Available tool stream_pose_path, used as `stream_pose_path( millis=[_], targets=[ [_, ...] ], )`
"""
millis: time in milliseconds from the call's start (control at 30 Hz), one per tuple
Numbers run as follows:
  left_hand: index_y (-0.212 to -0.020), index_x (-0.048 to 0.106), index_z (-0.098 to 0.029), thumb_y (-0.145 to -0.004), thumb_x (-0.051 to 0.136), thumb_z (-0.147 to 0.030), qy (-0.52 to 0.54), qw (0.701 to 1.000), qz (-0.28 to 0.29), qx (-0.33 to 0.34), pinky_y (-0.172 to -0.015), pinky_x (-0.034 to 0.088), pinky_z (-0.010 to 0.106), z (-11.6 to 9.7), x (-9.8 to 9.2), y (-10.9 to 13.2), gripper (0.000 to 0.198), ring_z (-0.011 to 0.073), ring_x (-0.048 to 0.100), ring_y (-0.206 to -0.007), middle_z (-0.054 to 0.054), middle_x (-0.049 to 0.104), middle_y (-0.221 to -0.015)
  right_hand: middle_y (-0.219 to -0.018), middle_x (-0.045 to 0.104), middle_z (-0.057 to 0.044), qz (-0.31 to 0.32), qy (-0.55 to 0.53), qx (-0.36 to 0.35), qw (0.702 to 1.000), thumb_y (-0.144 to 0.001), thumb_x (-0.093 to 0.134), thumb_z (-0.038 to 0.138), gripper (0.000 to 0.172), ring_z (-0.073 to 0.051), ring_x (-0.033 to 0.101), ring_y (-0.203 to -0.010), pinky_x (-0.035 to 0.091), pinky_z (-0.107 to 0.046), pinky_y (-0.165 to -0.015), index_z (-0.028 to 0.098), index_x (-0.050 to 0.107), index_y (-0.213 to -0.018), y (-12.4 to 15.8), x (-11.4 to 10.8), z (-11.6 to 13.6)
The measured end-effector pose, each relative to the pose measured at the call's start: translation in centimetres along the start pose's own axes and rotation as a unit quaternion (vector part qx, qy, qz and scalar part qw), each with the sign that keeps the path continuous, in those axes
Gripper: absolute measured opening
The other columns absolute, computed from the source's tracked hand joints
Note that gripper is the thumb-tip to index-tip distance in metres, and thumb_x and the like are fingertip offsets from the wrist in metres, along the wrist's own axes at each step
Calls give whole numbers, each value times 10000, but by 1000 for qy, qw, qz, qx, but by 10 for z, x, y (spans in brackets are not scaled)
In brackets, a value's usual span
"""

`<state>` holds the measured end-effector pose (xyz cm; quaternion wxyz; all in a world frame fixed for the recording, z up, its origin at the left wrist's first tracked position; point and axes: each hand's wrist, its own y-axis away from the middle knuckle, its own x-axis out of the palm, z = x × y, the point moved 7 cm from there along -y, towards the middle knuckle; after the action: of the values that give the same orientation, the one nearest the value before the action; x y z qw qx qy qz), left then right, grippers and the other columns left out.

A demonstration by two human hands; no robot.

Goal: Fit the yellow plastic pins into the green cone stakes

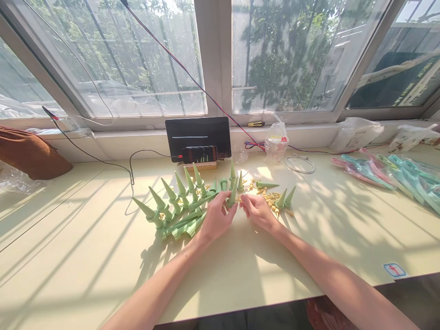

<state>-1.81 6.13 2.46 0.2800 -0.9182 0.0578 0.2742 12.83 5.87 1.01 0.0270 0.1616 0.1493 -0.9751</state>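
My left hand (220,214) is closed around a green plastic cone spike (233,195), its tip pointing up. Close against it, my right hand (257,210) pinches a small yellow peg (239,199) at the cone's side; whether the peg sits inside the cone I cannot tell. To the left stand several green spikes (160,201) with collars, in a slanting row, and green tapered tubes (187,224) lie in front of them. A heap of small yellow pegs (273,199) lies just beyond my right hand, with two green cones (285,198) standing beside it.
A tablet (220,130) leans at the window with a phone (199,155) before it. Cables (132,176) run across the table's back left. A coiled white cable (300,164), a plastic-wrapped cup (277,142) and bagged pink and green pieces (405,174) lie at the right.
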Motion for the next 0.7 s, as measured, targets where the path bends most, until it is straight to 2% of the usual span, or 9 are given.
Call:
stream_pose_path(
  millis=[333,533,700],
  targets=[
    [-1123,607,-196,-885,587,-332,29,999,3,-16,-552,523,243,-2,-1,-1,275,122,586,-676,73,663,-1022,-497,506,7,2,-4,12,1000,-945,373,657,589,-137,519,-466,434,-265,-509,199,511,-602,0,1,-4],
    [-1122,607,-192,-874,609,-368,50,997,-19,-52,-537,509,245,3,-5,-2,304,126,596,-658,62,681,-963,-872,663,-35,-1,0,-11,1000,-927,504,571,383,-107,537,-514,461,-256,-511,202,601,-893,2,-3,6],
    [-1120,603,-201,-879,603,-370,61,997,-14,-50,-526,497,238,2,-5,-3,294,127,595,-674,62,676,-1004,-939,650,-39,3,9,-28,1000,-918,562,469,269,-102,544,-546,468,-254,-547,205,600,-959,3,-3,12]
  ],
)
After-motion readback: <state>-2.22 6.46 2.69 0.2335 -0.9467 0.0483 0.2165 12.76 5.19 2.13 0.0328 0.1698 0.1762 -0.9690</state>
